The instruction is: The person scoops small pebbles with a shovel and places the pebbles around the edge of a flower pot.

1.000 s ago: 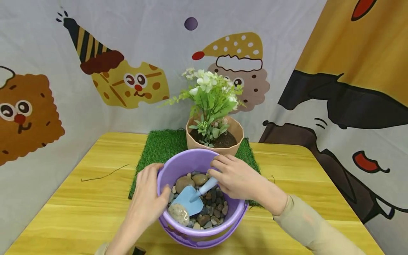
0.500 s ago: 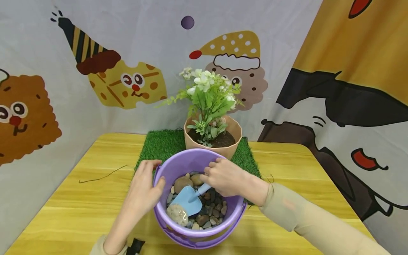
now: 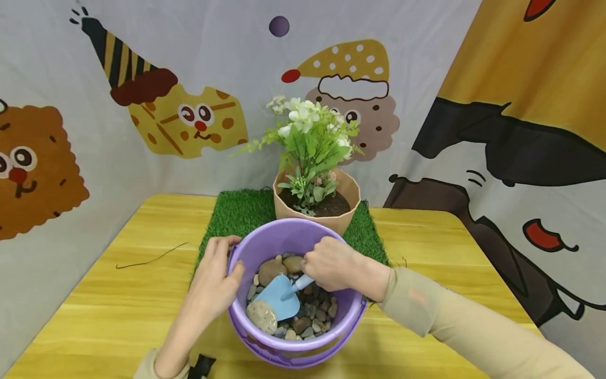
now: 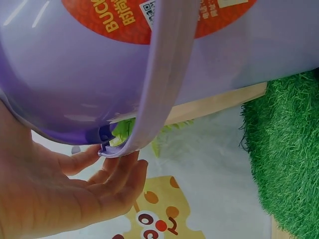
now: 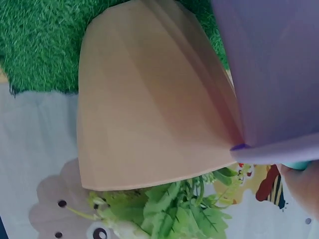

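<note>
Blue shovel (image 3: 278, 298) is inside the bucket, blade atop the stones, handle tilted up twd my R hand (image 3: 333, 263). R fingers are curled tight round that handle, knuckles up, forearm over the rim; R wrist cam only catches a bit of the hand at the edge. L hand (image 3: 213, 279) grips the rim of the purple bucket (image 3: 272, 239), thumb at the rim, fingers bent round the outside nr where the bucket handle (image 3: 293, 362) joins, per L wrist cam. Big speckled stone (image 3: 262, 317) overlaps the shovel's front edge; can't tell if it's resting on the blade. Small stones (image 3: 314, 313) lie below & to the R, a few larger brown ones (image 3: 272, 272) twd the back. Red label (image 4: 119, 25) on bucket's outer side. Just behind bucket I've got a peach flowerpot (image 3: 338, 223) w/ dark soil & white-flowered plant (image 3: 307, 137), on green turf mat (image 3: 236, 213). Thin wire (image 3: 151, 261) on the wooden table (image 3: 440, 247), L side. Cartoon-print cloth (image 3: 227, 42) hangs behind.
</note>
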Available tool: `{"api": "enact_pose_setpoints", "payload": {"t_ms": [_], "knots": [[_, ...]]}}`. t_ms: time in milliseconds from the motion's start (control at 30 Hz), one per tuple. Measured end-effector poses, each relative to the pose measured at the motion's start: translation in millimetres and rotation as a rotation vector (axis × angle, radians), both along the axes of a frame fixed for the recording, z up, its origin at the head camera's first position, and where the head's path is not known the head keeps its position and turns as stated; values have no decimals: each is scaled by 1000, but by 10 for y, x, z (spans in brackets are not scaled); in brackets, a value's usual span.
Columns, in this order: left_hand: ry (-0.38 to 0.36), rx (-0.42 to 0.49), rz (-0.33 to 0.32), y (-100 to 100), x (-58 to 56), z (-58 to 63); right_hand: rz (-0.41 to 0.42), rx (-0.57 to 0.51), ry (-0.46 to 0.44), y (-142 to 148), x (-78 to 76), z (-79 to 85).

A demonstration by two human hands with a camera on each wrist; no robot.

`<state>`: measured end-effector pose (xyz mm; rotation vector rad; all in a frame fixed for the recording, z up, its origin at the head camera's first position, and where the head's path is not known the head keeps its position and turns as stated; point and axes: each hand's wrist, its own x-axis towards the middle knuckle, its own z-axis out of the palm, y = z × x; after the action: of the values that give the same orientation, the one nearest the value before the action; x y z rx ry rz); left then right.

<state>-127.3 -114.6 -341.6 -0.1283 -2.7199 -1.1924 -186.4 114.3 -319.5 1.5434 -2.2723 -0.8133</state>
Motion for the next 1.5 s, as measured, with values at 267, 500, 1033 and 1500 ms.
{"api": "enact_pose_setpoints", "payload": {"t_ms": [267,500,1033,1500], "knots": [[-5,31,-16,-11,-8,-4,40,-16,41,-13,0,87],[-9,43,-20,-10,-17,-23,52,-28,27,22,13,145],[-24,68,-5,2,-24,-38,134,15,22,78,90,214],[-38,69,12,29,-20,-27,113,-8,-113,131,39,177]]}}
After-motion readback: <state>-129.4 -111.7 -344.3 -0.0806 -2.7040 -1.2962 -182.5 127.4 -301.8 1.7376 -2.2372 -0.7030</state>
